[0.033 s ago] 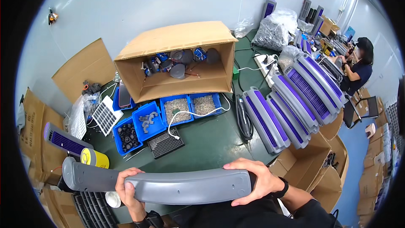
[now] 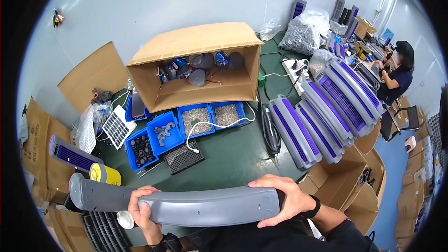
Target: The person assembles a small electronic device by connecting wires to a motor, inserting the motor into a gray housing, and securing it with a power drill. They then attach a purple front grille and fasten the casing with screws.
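Across the front edge of the table lies a long grey plastic housing (image 2: 210, 206), its smooth side up with small screw holes. My left hand (image 2: 144, 210) grips its left end, thumb on top. At the opposite end my right hand (image 2: 284, 200) is wrapped round the end, thumb above and fingers below. A second grey housing (image 2: 100, 195) with a rounded end sits just past my left hand and is partly hidden by it. The underside of the held housing is out of sight.
Grey-and-purple slotted units (image 2: 326, 112) are stacked at the right, beside a black electric screwdriver (image 2: 269, 130). Blue bins (image 2: 164, 135) of small parts stand before an open cardboard box (image 2: 196, 95). A yellow roll (image 2: 108, 175) is at left. Another person (image 2: 396, 77) sits far right.
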A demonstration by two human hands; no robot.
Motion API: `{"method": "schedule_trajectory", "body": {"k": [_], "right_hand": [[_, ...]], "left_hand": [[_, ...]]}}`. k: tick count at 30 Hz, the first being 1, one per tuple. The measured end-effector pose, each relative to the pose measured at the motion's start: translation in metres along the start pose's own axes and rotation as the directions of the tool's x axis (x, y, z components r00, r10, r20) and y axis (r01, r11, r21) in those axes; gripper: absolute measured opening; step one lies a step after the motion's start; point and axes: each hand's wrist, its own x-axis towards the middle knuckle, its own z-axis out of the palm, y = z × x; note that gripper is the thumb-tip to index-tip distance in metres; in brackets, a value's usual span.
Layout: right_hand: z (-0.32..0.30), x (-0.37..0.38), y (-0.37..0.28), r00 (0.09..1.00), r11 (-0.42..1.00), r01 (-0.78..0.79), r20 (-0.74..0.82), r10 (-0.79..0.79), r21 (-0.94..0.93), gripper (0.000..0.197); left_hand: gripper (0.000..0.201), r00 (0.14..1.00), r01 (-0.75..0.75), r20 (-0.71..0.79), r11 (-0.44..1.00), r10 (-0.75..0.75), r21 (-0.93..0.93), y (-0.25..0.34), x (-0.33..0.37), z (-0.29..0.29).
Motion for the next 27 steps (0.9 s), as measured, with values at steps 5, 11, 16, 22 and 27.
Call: {"method": "schedule_trajectory", "body": {"k": [5, 11, 16, 22, 27], "right_hand": [[-0.004, -0.007, 0.002, 0.996, 0.996, -0.078, 0.056, 0.075, 0.040, 0.086], [0.000, 0.030, 0.083, 0.818, 0.820, -0.547, -0.102, 0.566, 0.167, 0.058], [0.000, 0.049, 0.117, 0.600, 0.621, -0.782, -0.214, 0.771, 0.049, 0.076], [0.012, 0.043, 0.104, 0.755, 0.768, -0.608, -0.444, 0.482, -0.202, 0.065], [0.030, -0.011, 0.104, 0.769, 0.839, -0.500, -0.555, 0.316, -0.216, 0.056]], "left_hand": [[0.033, 1.000, 0.023, -0.005, 0.998, -0.023, 0.053, 0.001, -0.019, -0.001], [0.055, 0.864, 0.503, -0.204, 0.779, -0.460, 0.374, -0.023, -0.001, 0.025], [0.079, 0.848, 0.507, -0.277, 0.540, -0.451, 0.672, -0.045, 0.016, 0.044], [0.054, 0.891, 0.171, 0.079, 0.493, -0.446, 0.853, 0.002, 0.032, 0.043], [0.033, 0.775, -0.118, 0.484, 0.660, -0.406, 0.742, 0.056, 0.084, 0.090]]}}
